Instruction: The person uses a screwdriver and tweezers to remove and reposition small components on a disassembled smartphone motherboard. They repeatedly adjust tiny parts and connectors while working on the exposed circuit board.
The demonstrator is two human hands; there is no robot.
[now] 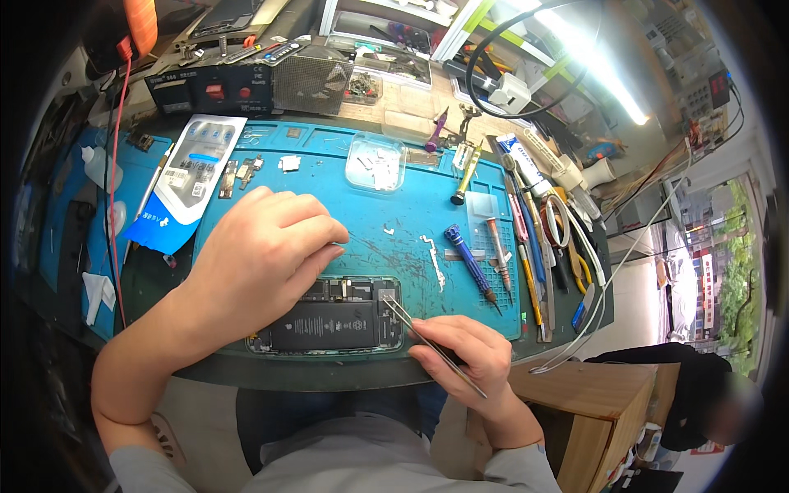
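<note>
A: What do the fingers have hold of?

B: The right hand (pixel 468 352) pinches metal tweezers (pixel 417 330) between thumb and forefinger. Their tips reach the upper right part of the opened phone (pixel 389 334). The left hand (pixel 267 246) is curled, thumb close to forefinger; I cannot tell whether anything sits between them.

A: Where is the phone?

B: Lying at the near edge of the blue mat (pixel 370 222), its upper left corner hidden behind the left hand and wrist.

A: Any writing?

B: Pale print and a small logo on its black battery (pixel 325 327). Farther out, the blue-and-white packet (pixel 185 185) has print, as do the black box (pixel 215 94) with red switches and the white-and-blue tube (pixel 523 160).

A: What else is around?

B: A blue screwdriver (pixel 470 264) right of a thin metal strip (pixel 433 263), and a clear tray (pixel 376 161) of small pale pieces beyond. A black cable loop (pixel 470 82) hangs across the shelf. At far right, a person in black (pixel 657 357) leans near a wooden cabinet (pixel 604 390).
</note>
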